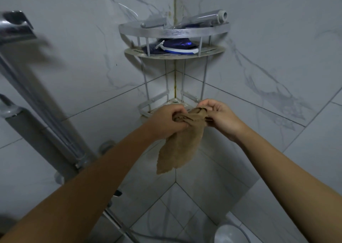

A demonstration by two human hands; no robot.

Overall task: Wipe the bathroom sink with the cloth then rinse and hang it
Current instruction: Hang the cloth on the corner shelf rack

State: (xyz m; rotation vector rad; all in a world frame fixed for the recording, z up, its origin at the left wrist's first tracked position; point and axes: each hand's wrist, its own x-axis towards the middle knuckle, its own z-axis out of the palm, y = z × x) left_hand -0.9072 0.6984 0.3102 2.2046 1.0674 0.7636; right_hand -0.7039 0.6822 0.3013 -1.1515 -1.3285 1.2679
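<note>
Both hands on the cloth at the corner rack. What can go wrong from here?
1. The tan terry cloth is bunched between the left hand and right hand. Draped like that on the narrow lower rail of the silver metal corner rack, it may slide off.
2. Its long end dangles free, and the uneven weight could drag it down.
3. Raised hands could bump the white-and-blue razor lying at the upper tier's edge.

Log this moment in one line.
left hand: grips cloth | right hand: pinches cloth | cloth: dangling before rack, not hung
</note>
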